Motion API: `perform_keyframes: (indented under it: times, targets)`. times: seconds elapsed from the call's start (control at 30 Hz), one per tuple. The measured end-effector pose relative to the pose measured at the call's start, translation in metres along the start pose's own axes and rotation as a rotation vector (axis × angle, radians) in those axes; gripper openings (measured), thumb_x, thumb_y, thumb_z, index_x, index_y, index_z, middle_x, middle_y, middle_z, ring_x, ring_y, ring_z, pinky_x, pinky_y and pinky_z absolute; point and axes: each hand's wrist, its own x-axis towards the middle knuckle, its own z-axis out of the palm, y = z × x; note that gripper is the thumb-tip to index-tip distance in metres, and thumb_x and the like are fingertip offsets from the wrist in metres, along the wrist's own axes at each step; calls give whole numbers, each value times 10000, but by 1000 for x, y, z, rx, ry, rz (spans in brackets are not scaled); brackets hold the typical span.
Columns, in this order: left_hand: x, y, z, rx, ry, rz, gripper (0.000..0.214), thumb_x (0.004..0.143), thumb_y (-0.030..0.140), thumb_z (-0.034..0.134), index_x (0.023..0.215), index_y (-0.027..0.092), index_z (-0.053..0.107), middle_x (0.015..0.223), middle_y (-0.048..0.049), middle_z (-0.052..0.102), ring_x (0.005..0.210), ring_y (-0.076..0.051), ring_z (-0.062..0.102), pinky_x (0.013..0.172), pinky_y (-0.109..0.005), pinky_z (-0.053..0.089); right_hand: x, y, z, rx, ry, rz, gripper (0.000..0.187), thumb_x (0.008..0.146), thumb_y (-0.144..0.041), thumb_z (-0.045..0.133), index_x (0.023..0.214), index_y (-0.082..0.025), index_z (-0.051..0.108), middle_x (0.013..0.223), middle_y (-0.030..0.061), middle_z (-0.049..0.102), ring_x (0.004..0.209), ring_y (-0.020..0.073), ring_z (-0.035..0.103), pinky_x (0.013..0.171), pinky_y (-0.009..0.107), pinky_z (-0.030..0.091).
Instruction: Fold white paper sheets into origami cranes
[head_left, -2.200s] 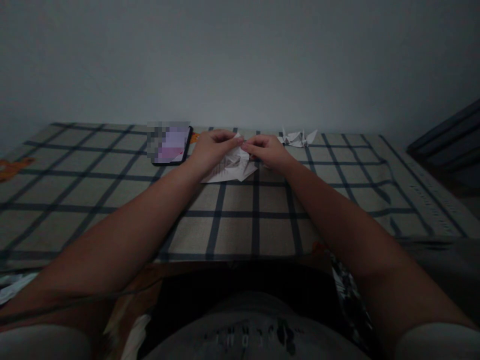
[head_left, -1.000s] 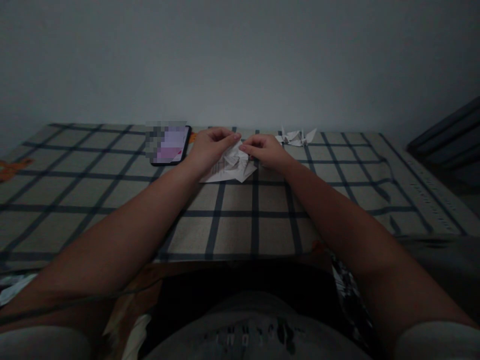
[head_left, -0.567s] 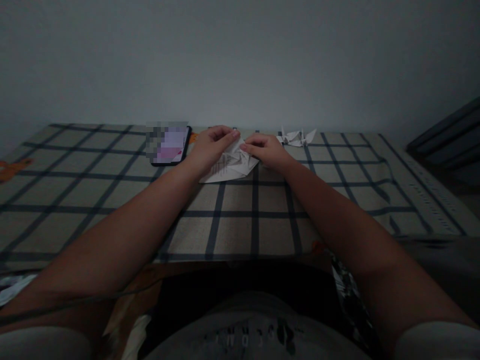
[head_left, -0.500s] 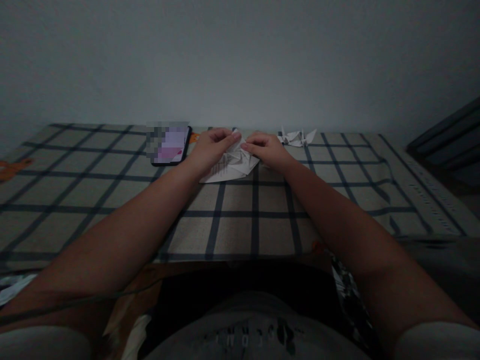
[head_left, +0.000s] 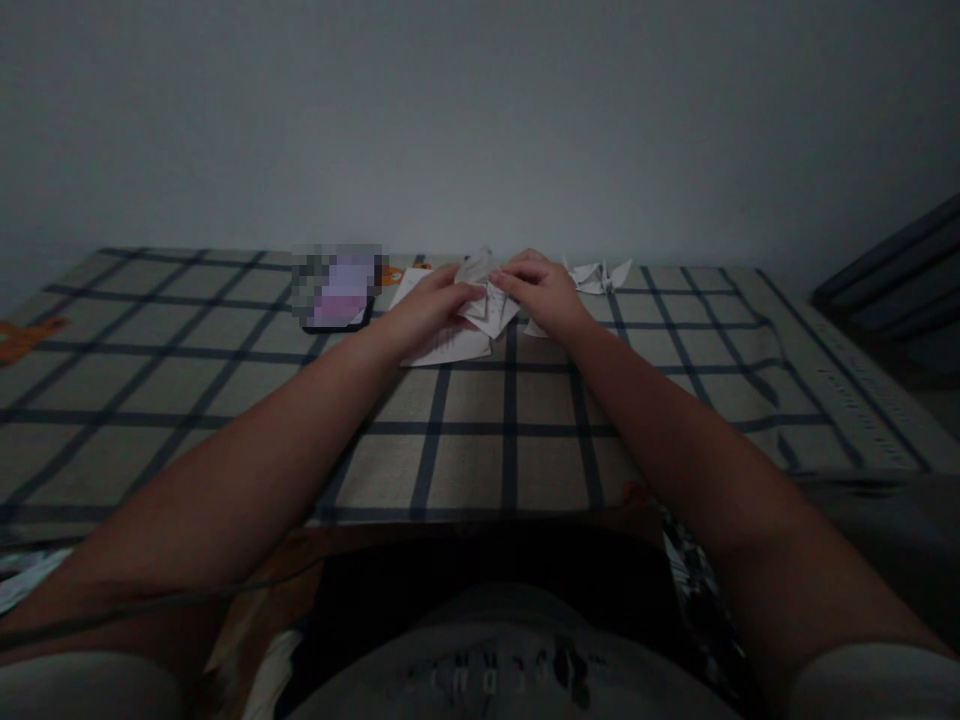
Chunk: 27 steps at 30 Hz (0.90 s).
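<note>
Between my two hands is a partly folded piece of white paper (head_left: 495, 306) with creased, pointed flaps. My left hand (head_left: 439, 300) pinches its left side, thumb on top. On the other side, my right hand (head_left: 541, 288) grips the upper right part between thumb and fingers. A flat printed sheet of paper (head_left: 448, 348) lies on the cloth under my left hand, partly covered by it. Just beyond my right hand sit folded paper cranes (head_left: 600, 276), partly hidden by that hand.
A phone (head_left: 341, 290) with a lit, partly blurred screen lies left of my hands. The table has a checked cloth (head_left: 472, 460) and backs onto a plain wall (head_left: 480, 120). A thin cable (head_left: 165, 602) crosses my left forearm at lower left.
Both hands have turned the folded paper and lifted it a little, so its flaps open upward. More of the flat sheet shows beneath. The phone and cranes have stayed put.
</note>
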Motion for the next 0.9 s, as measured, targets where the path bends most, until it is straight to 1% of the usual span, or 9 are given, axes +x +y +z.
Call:
perform_keyframes:
  times: [0.1, 0.23, 0.33, 0.5, 0.6, 0.67, 0.73, 0.9]
  targets:
    - [-2, 0, 0, 45, 30, 59, 363, 654, 238, 798, 997, 200, 683, 881, -24, 701, 749, -161, 669, 686, -285, 548, -1, 1, 1, 40, -58, 29, 253, 872, -448, 819, 847, -198, 788, 900, 39, 654, 890, 174, 591, 876, 333, 512]
    - [1, -4, -4, 93, 81, 108, 459, 651, 202, 770, 1104, 202, 693, 928, -19, 719, 762, -155, 683, 724, -293, 563, -2, 7, 5, 133, -156, 120, 290, 854, -467, 815, 943, -191, 805, 964, 47, 704, 839, 153, 599, 738, 280, 512]
    - [4, -6, -5, 112, 102, 120, 500, 644, 188, 767, 1138, 202, 698, 942, -16, 736, 761, -151, 687, 730, -285, 567, -1, 11, 7, 205, -204, 180, 328, 852, -480, 807, 992, -183, 805, 928, 36, 717, 777, 132, 591, 660, 246, 496]
    - [6, -9, -8, 89, 108, 123, 512, 625, 167, 780, 1131, 205, 714, 912, -9, 746, 741, -144, 687, 707, -268, 557, -1, 14, 7, 264, -230, 241, 339, 850, -469, 809, 1023, -177, 802, 858, 17, 719, 681, 103, 563, 591, 221, 492]
    - [4, -10, -8, 87, 89, 87, 552, 646, 182, 793, 1190, 225, 711, 885, -17, 744, 725, -161, 693, 700, -294, 560, -2, 13, 5, 262, -228, 242, 325, 832, -438, 819, 1014, -168, 807, 804, 8, 708, 657, 99, 556, 580, 218, 485]
    - [3, -9, -7, 85, 81, 66, 559, 664, 192, 794, 1215, 232, 706, 860, -21, 738, 713, -171, 694, 692, -306, 557, -2, 11, 5, 258, -209, 234, 308, 824, -413, 823, 1002, -163, 809, 804, 14, 712, 672, 105, 565, 598, 225, 492]
    - [1, -7, -5, 74, 88, 65, 545, 670, 194, 792, 1207, 235, 704, 841, -17, 731, 711, -175, 695, 693, -312, 554, -2, 9, 4, 240, -188, 221, 288, 829, -401, 820, 989, -162, 810, 823, 24, 719, 700, 115, 579, 622, 237, 500]
    - [-2, -3, 0, 44, 95, 54, 506, 671, 180, 789, 1167, 214, 700, 812, -13, 726, 699, -171, 701, 679, -301, 547, -1, 10, 2, 176, -198, 181, 261, 860, -394, 801, 984, -164, 808, 816, 21, 702, 721, 132, 587, 649, 259, 482]
